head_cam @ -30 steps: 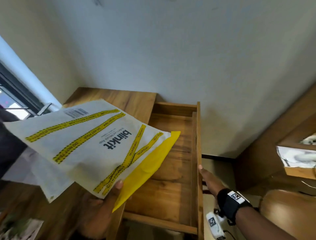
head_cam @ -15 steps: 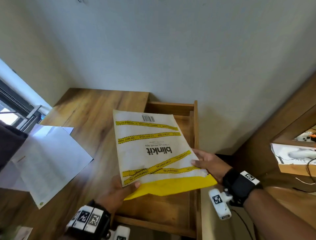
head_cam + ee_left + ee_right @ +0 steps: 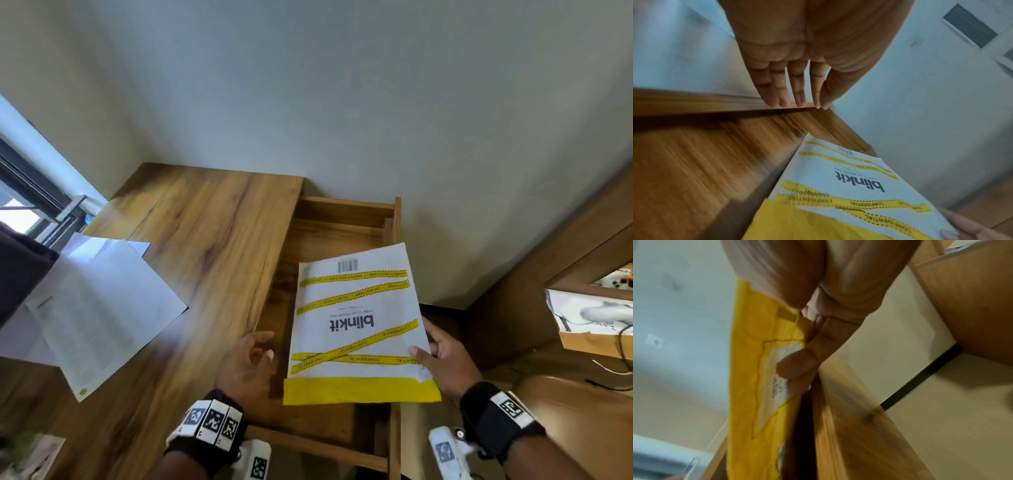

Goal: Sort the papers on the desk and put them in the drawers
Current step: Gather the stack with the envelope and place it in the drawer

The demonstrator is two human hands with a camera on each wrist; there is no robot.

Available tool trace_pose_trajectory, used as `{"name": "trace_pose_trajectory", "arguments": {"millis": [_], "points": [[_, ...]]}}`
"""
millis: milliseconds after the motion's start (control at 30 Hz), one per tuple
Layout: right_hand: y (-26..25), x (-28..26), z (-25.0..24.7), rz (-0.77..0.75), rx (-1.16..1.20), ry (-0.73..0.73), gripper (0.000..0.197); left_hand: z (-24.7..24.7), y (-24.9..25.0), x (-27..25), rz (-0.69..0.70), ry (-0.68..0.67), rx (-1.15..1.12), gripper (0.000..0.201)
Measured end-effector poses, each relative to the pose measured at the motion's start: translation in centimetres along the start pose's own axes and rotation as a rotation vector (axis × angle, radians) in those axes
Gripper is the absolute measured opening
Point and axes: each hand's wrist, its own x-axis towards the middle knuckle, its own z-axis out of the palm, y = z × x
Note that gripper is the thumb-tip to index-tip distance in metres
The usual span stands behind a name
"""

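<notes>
A white envelope [image 3: 356, 325] with yellow tape stripes and a yellow lower band hangs over the open wooden drawer [image 3: 346, 212] at the desk's right end. My right hand [image 3: 438, 359] pinches its right edge, thumb on top and fingers under the yellow back [image 3: 748, 369]. Just left of the envelope [image 3: 849, 186], my left hand [image 3: 250, 363] hovers above the desk edge with straight fingers [image 3: 781, 91] and holds nothing. White printed sheets [image 3: 99, 311] lie on the desk at the left.
The wooden desk top [image 3: 212, 233] runs to a grey wall. A window frame [image 3: 30, 198] is at far left. A wooden shelf unit [image 3: 589, 308] with papers and cables stands to the right. A leaflet [image 3: 30, 455] lies at the near left corner.
The envelope passed from my left hand to my right and moved right, over the drawer. My left hand let go and now hovers beside it.
</notes>
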Motion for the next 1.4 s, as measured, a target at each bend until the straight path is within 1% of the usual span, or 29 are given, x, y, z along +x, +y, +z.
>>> {"name": "trace_pose_trajectory", "arguments": {"millis": [33, 100, 167, 267, 300, 367, 433, 500, 533, 567, 633, 733, 767, 800, 867, 900, 967, 1033, 1100, 1200, 1300, 1400], "points": [[-0.1, 0.3, 0.8, 0.000, -0.062, -0.001, 0.061, -0.2, -0.2, 0.0, 0.018, 0.045, 0.055, 0.030], [-0.9, 0.7, 2.7, -0.019, -0.118, -0.004, 0.059, -0.8, -0.6, 0.1, 0.057, 0.127, 0.155, 0.032], [-1.6, 1.2, 4.8, -0.041, -0.191, -0.008, 0.058, -1.3, -1.4, 0.1, 0.043, 0.163, 0.259, 0.038], [-2.1, 2.2, 7.9, -0.058, -0.227, -0.059, 0.060, -1.9, -2.8, -0.5, -0.092, 0.090, 0.383, 0.056], [-2.4, 2.5, 9.0, -0.053, -0.235, -0.081, 0.062, -2.1, -3.3, -0.8, -0.106, 0.060, 0.424, 0.062], [-2.7, 3.2, 10.8, -0.025, -0.242, -0.143, 0.062, -2.2, -3.8, -1.1, -0.086, 0.004, 0.463, 0.071], [-3.0, 3.8, 12.2, 0.001, -0.279, -0.199, 0.059, -2.3, -4.0, -1.2, -0.084, -0.026, 0.458, 0.074], [-3.2, 4.4, 12.9, 0.025, -0.325, -0.212, 0.057, -2.5, -4.0, -1.3, -0.086, -0.028, 0.451, 0.073], [-3.4, 4.5, 13.0, 0.044, -0.311, -0.206, 0.056, -2.6, -4.0, -1.3, -0.085, -0.027, 0.450, 0.073], [-3.8, 4.4, 13.0, 0.050, -0.307, -0.191, 0.056, -2.7, -4.0, -1.4, -0.084, -0.025, 0.448, 0.072], [-4.4, 4.2, 12.1, 0.008, -0.358, -0.117, 0.054, -2.7, -4.1, -1.4, -0.084, -0.026, 0.441, 0.071], [-4.5, 3.8, 9.1, -0.149, -0.429, 0.085, 0.053, -2.7, -4.2, -1.5, -0.091, -0.040, 0.440, 0.071], [-4.3, 3.8, 8.0, -0.181, -0.436, 0.156, 0.054, -2.7, -4.2, -1.5, -0.094, -0.043, 0.439, 0.070], [-4.1, 3.7, 6.8, -0.185, -0.435, 0.221, 0.056, -2.8, -4.2, -1.4, -0.095, -0.042, 0.440, 0.069], [-3.3, 3.7, 4.7, -0.102, -0.417, 0.293, 0.060, -3.0, -4.2, -1.3, -0.093, -0.042, 0.439, 0.066], [-2.9, 3.6, 3.9, -0.028, -0.398, 0.274, 0.063, -3.0, -4.2, -1.3, -0.093, -0.040, 0.435, 0.064], [-2.1, 3.5, 3.1, 0.107, -0.370, 0.137, 0.074, -3.3, -3.9, -1.3, -0.101, -0.036, 0.417, 0.061], [-1.8, 3.1, 3.7, 0.170, -0.332, 0.000, 0.091, -3.5, -3.7, -1.3, -0.109, -0.045, 0.417, 0.059], [-2.0, 2.6, 4.8, 0.188, -0.255, -0.036, 0.096, -3.6, -3.5, -1.2, -0.112, -0.061, 0.435, 0.059], [-2.5, 2.4, 6.3, 0.188, -0.137, -0.028, 0.099, -3.7, -3.3, -1.0, -0.133, -0.087, 0.451, 0.061], [-2.9, 2.9, 7.6, 0.188, -0.094, -0.085, 0.105, -3.6, -2.9, -1.1, -0.145, -0.099, 0.457, 0.061], [-3.7, 3.3, 9.5, 0.178, -0.086, -0.164, 0.103, -3.6, -2.7, -1.1, -0.154, -0.111, 0.463, 0.061]]}}
